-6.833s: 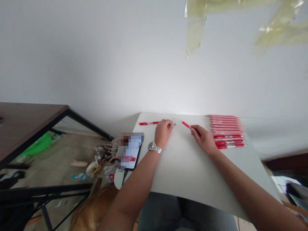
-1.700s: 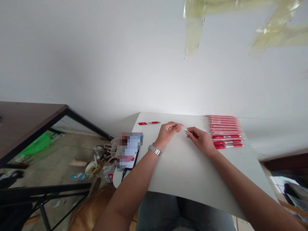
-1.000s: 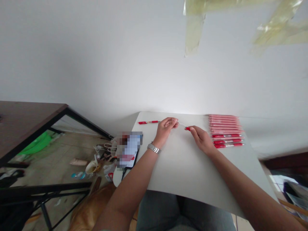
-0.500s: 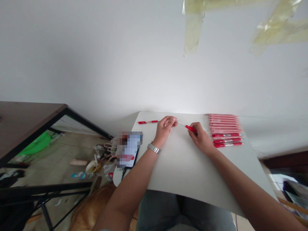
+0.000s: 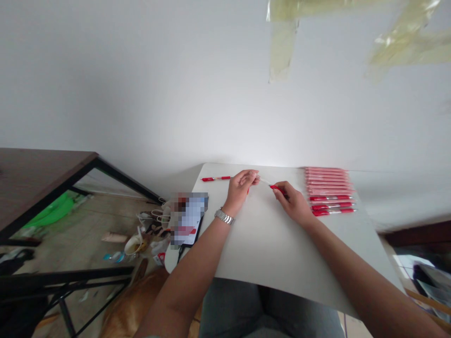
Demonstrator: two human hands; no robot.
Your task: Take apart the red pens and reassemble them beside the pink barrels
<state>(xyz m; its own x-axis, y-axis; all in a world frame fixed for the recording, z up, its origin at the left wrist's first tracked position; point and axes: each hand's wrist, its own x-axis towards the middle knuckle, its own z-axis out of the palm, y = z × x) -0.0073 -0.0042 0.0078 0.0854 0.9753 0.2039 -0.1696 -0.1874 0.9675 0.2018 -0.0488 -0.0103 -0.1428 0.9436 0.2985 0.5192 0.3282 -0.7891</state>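
Though no writing is legible, left hand [image 5: 240,187] and right hand [image 5: 291,202] both pinch one red pen [image 5: 276,188].

Silver metal wristwatch [image 5: 224,216], bare forearms, grey-blue trousers [image 5: 246,310]

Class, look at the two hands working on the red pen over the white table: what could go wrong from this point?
1. The left hand and right hand hold the pen parts in the air, so a small piece might drop and roll off the white table.
2. The phone overhangs the table's edge; an elbow nudge could tip it off.
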